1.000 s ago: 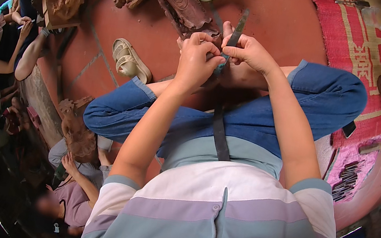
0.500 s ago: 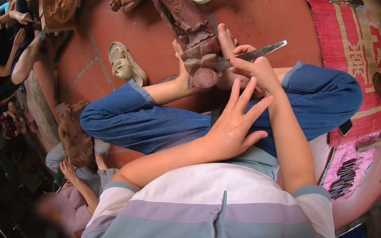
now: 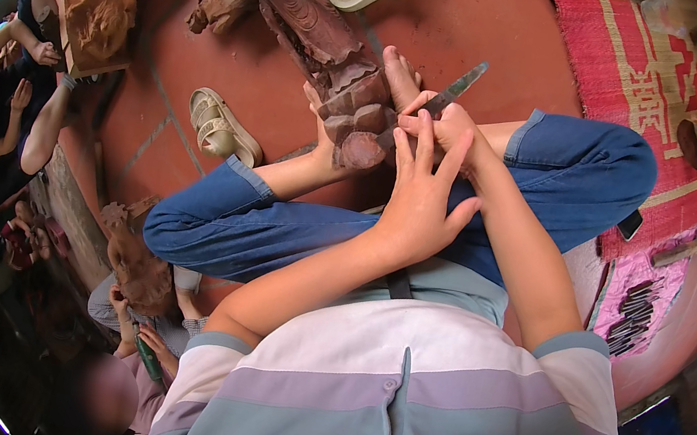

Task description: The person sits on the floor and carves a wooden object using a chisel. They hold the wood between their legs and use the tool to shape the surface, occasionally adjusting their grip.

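A carver sits cross-legged on the red floor (image 3: 491, 29), a dark wooden statue (image 3: 323, 38) lying from 11 o'clock down to the lap, its base braced against a bare foot (image 3: 399, 79). The work looks to be mid-carve at the base: the right hand (image 3: 452, 124) is clamped on a chisel (image 3: 447, 96), blade angled up toward 1 o'clock. The left hand (image 3: 416, 201) hovers just below it, fingers spread, holding nothing. A next cut would likely call for that free hand to steady the blade or the wood. At 3 o'clock a pink tray (image 3: 643, 304) holds a row of dark tools. A sandal (image 3: 221, 127) lies at 9 o'clock.
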`<move>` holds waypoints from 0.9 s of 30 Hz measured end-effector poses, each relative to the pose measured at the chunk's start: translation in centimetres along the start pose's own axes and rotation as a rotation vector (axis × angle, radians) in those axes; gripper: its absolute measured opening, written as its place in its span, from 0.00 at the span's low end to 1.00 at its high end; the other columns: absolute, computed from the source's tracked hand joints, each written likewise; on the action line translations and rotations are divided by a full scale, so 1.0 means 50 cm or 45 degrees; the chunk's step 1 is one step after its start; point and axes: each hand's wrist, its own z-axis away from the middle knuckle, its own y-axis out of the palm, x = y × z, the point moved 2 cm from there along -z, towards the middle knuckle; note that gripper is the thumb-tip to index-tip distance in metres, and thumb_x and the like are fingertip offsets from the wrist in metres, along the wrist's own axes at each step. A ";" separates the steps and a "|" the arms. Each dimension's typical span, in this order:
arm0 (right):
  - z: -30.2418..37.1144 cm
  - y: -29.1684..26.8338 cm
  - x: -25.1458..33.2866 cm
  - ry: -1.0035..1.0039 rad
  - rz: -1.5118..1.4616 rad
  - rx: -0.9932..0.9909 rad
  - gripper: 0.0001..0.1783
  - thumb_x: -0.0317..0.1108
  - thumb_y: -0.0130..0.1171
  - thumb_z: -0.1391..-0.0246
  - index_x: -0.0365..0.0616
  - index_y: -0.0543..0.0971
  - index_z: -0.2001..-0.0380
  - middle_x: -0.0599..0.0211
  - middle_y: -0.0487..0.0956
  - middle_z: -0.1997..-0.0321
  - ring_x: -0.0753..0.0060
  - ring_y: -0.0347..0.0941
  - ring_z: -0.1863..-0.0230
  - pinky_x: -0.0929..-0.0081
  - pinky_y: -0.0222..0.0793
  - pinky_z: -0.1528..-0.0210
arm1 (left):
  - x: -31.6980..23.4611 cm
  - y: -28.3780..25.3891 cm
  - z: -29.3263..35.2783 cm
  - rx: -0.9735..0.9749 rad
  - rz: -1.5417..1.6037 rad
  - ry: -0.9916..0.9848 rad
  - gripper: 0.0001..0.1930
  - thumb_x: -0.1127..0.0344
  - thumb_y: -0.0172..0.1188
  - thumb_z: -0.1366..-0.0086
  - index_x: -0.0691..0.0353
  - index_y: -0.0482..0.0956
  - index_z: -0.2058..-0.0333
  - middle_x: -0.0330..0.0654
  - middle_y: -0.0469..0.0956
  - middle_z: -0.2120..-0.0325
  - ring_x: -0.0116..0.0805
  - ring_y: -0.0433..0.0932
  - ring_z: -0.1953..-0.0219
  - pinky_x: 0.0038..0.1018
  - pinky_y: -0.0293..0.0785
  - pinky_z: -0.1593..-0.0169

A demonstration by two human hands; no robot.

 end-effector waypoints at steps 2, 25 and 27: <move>0.007 0.013 0.005 -0.093 0.013 0.041 0.13 0.32 0.67 0.52 0.38 0.75 0.68 0.67 0.77 0.69 0.76 0.74 0.67 0.79 0.72 0.65 | -0.008 -0.006 0.014 0.015 -0.084 0.029 0.42 0.60 0.63 0.43 0.56 0.49 0.35 0.70 0.29 0.37 0.79 0.26 0.37 0.54 0.39 0.35; -0.059 -0.017 0.016 -0.021 0.375 0.244 0.14 0.40 0.69 0.62 0.47 0.81 0.71 0.56 0.60 0.35 0.64 0.55 0.33 0.67 0.52 0.37 | -0.009 -0.012 0.007 -0.008 0.011 0.063 0.50 0.63 0.65 0.46 0.55 0.39 0.33 0.71 0.20 0.38 0.77 0.16 0.39 0.61 0.37 0.38; -0.072 -0.022 0.000 -0.026 0.433 0.245 0.14 0.40 0.69 0.62 0.47 0.81 0.71 0.58 0.69 0.43 0.64 0.55 0.36 0.67 0.52 0.38 | 0.018 0.008 -0.002 0.001 0.180 0.037 0.50 0.64 0.65 0.46 0.54 0.38 0.33 0.69 0.19 0.37 0.76 0.15 0.38 0.61 0.37 0.38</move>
